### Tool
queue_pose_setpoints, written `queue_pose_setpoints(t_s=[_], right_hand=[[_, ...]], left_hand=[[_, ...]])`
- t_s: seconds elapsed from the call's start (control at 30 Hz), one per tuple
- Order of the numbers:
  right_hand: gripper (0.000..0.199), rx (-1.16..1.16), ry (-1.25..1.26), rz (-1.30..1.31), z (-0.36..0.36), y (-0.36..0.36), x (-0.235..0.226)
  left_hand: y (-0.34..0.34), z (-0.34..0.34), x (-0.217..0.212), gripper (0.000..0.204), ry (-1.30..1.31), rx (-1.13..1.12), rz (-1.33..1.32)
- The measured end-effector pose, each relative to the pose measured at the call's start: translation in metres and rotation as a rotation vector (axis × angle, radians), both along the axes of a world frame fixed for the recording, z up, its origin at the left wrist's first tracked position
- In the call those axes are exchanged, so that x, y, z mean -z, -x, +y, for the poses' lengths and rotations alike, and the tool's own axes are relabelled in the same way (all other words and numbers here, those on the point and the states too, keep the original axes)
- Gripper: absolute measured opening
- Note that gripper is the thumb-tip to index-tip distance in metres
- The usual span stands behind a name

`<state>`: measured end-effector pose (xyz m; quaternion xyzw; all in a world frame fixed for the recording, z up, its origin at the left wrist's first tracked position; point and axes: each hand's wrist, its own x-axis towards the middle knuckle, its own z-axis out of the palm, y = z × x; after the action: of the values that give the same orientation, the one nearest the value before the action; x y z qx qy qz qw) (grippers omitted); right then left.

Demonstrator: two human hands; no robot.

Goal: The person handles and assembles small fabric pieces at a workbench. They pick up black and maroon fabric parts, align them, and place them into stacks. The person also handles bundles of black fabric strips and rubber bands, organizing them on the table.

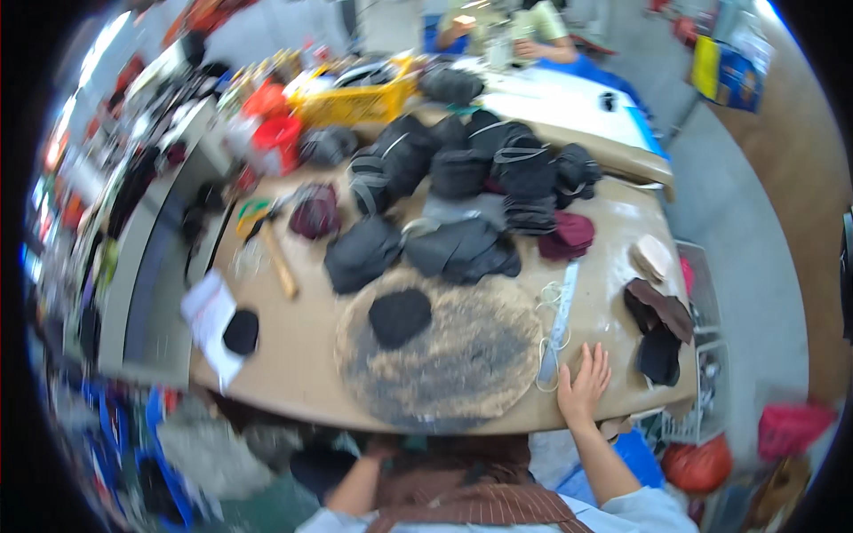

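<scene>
One hand, the right hand (584,384), lies flat and open just right of the round mat (440,355), touching loose white cord (551,342) that may snag; the left hand seems hidden below the worktop (293,355).

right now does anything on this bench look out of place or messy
Mostly an untidy heap: dark fabric pieces lie piled unevenly across the table. A white paper overhangs its left edge. The right hand rests flat by the worn round mat.

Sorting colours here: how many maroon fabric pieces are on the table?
2: one maroon bundle left of the black pile, near the hammer; one maroon piece right of the pile. Others may hide under black fabric.
</scene>
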<state>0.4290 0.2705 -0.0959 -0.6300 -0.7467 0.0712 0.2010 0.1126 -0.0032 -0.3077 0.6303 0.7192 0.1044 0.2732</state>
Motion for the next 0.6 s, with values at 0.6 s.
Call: queue_pose_setpoints(t_s=[0.6], right_hand=[[0.062, -0.810, 0.064, 0.145, 0.040, 0.223, -0.041]], left_hand=[[-0.039, 0.036, -0.274, 0.036, -0.288, -0.601, -0.602]])
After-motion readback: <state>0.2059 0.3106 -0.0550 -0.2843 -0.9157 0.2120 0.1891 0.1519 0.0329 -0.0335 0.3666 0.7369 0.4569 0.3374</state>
